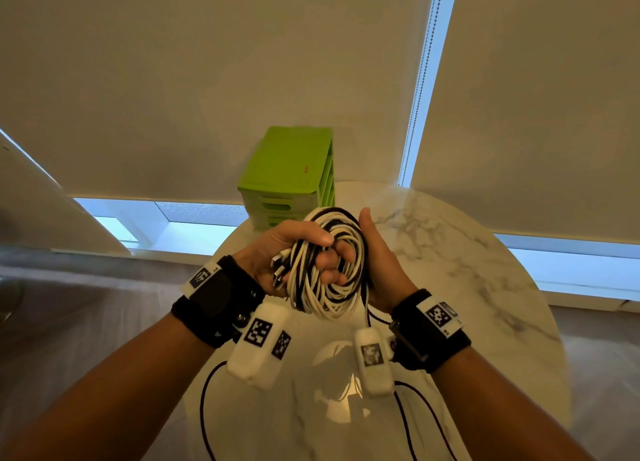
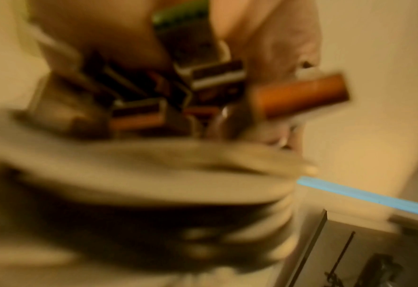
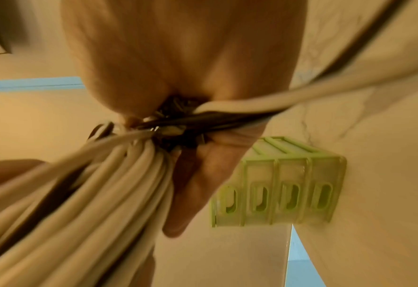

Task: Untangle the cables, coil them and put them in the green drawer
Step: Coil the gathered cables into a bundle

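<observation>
Both hands, left hand (image 1: 277, 249) and right hand (image 1: 375, 263), are gripping the coiled cables (image 1: 329, 273) with fingers curled round, while the green drawer unit (image 1: 294, 170) beyond is waiting shut.

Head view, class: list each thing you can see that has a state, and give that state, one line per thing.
Cable bundle: coiled, black and white strands together, held above the table.
Left hand: grips the coil, fingers through its middle.
Right hand: supports the coil's side.
Green drawer unit: upright on the marble table, visible drawers closed.
Window blinds: lowered nearly all the way.
</observation>
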{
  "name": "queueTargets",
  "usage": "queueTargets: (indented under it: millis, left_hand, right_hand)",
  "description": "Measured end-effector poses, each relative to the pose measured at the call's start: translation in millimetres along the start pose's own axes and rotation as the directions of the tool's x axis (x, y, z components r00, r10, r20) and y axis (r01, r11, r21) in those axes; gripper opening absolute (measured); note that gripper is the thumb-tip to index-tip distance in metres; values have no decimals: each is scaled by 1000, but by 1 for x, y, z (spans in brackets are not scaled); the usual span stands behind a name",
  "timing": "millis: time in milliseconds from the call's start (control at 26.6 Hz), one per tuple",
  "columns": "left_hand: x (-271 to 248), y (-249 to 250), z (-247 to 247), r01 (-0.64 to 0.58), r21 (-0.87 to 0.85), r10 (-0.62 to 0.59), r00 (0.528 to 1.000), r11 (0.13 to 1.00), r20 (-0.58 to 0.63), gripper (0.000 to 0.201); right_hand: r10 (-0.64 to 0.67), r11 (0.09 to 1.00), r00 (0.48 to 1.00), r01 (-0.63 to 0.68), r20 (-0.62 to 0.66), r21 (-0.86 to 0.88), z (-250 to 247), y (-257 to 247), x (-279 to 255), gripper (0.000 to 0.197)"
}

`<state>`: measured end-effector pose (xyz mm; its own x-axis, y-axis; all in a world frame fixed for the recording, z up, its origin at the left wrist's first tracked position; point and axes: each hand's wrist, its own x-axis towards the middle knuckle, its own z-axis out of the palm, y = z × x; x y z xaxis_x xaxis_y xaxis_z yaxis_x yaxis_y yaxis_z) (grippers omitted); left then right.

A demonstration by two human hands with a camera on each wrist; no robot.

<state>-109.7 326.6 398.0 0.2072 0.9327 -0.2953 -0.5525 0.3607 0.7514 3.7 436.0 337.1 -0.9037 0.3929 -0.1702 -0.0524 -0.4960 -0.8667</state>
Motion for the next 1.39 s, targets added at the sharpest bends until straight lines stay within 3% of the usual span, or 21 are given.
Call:
queueTargets:
  millis: [151,264,377,527,678,753,828,979,1017,1054,1130,1167,1205,1280,1393]
  left_hand:
    - [2,-2,-4,-47,-111,44,999,993,-24,44]
    - [3,-7,-5,-88,-155,79,995,984,-61,52]
    - [2,-12,-3,-171,-160,151,980,972,-127,60]
    - [8,-13,-3,-327,-169,271,919,930,-286,74]
    - [13,-9,-2,-417,9,365,786,909,-499,55]
    - [13,-11,-1,-384,148,396,720,911,-570,46]
    - [12,-14,1,-347,248,425,677,904,-601,37]
    - [14,-21,6,-226,543,553,604,809,-573,14]
    - [14,-23,5,-186,608,575,612,772,-543,16]
    - [13,-25,7,-133,658,565,653,741,-505,17]
    - [7,-29,8,1,716,431,798,699,-422,17]
    - [4,-33,8,60,711,327,859,701,-394,21]
    - [1,-37,8,116,671,217,895,733,-391,27]
    - [-2,-48,6,205,551,36,918,809,-395,50]
    - [-4,-62,2,157,354,-67,965,922,-255,89]
  right_hand:
    - [82,987,988,-62,-134,147,5,16,4,79]
    - [101,950,990,-67,-97,306,12,15,0,67]
    - [99,947,992,-68,-84,315,19,11,-7,58]
    - [231,973,969,-228,-81,43,21,16,-21,85]
    - [231,956,971,-237,-56,-171,30,24,-47,85]
    - [218,924,976,-205,4,-324,33,21,-59,73]
    - [244,857,965,-170,93,-486,30,8,-69,49]
    - [333,649,929,-100,164,-754,24,-21,-76,19]
    - [302,568,938,-35,169,-823,24,-29,-75,17]
    - [246,460,952,54,185,-886,24,-37,-74,18]
    - [142,259,960,200,242,-945,25,-57,-70,23]
    - [118,220,957,235,265,-947,25,-68,-68,20]
    - [104,211,952,261,287,-942,23,-77,-65,15]
    - [45,215,950,292,308,-932,19,-90,-59,13]
    - [-69,258,941,338,332,-905,8,-95,-47,14]
